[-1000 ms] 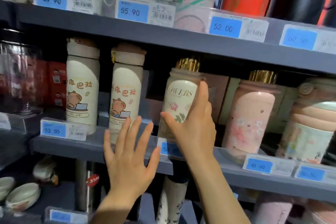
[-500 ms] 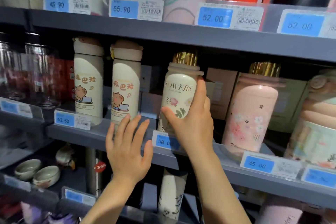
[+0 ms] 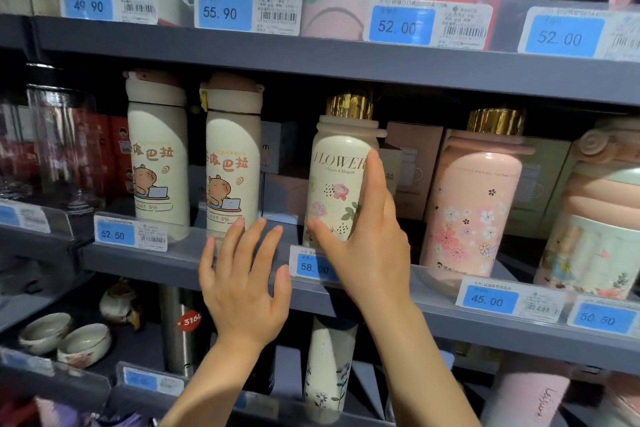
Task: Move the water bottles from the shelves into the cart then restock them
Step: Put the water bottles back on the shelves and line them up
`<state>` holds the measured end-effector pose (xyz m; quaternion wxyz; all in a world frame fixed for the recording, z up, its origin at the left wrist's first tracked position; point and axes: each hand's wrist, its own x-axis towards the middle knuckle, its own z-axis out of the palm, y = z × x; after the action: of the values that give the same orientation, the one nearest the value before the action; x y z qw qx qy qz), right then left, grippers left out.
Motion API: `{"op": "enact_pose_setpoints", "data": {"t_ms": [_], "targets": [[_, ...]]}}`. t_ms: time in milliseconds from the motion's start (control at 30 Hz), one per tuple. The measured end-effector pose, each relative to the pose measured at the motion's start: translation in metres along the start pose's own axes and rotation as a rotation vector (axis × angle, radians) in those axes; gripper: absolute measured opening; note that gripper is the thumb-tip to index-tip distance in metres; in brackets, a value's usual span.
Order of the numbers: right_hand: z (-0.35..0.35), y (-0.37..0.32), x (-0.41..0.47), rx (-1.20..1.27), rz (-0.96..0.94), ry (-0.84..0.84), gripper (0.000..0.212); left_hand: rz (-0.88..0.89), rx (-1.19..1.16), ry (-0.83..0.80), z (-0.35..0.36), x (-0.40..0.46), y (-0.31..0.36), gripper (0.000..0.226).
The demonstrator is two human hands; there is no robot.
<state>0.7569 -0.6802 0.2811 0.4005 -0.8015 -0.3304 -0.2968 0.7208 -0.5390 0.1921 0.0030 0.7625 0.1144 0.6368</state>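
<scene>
A cream bottle with a gold cap and flower print [image 3: 337, 184] stands on the middle shelf [image 3: 173, 263], behind a 58.00 price tag. My right hand [image 3: 370, 246] holds it low down, thumb across the front left and fingers up its right side. My left hand [image 3: 242, 284] hovers open with spread fingers in front of the shelf edge, just below the right one of two cream capybara bottles [image 3: 232, 170]; it holds nothing. The other capybara bottle [image 3: 157, 166] stands further left. A pink blossom bottle with a gold cap [image 3: 474, 204] stands to the right.
The shelf above [image 3: 346, 62] hangs low over the bottle caps and carries more bottles. Boxes sit behind the middle row. A glass jar [image 3: 62, 146] stands at left. Small bowls [image 3: 65, 340] and more bottles fill the lower shelf. No cart is in view.
My left hand has risen a little toward the shelf edge, fingers still spread. My right hand stays on the flower bottle, which has not left the shelf.
</scene>
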Motion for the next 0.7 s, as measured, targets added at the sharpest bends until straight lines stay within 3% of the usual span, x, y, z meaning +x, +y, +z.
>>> {"op": "enact_pose_setpoints", "data": {"t_ms": [500, 600, 700], "targets": [[-0.004, 0.002, 0.002, 0.029, 0.045, -0.031, 0.103, 0.004, -0.008, -0.043, -0.002, -0.002, -0.002, 0.042], [-0.006, -0.004, -0.004, -0.047, 0.004, 0.008, 0.098, 0.016, 0.004, -0.071, -0.004, -0.002, -0.003, 0.043], [-0.016, 0.001, -0.02, -0.071, -0.094, 0.155, 0.082, 0.047, 0.019, -0.09, -0.006, -0.002, -0.005, 0.044]]}}
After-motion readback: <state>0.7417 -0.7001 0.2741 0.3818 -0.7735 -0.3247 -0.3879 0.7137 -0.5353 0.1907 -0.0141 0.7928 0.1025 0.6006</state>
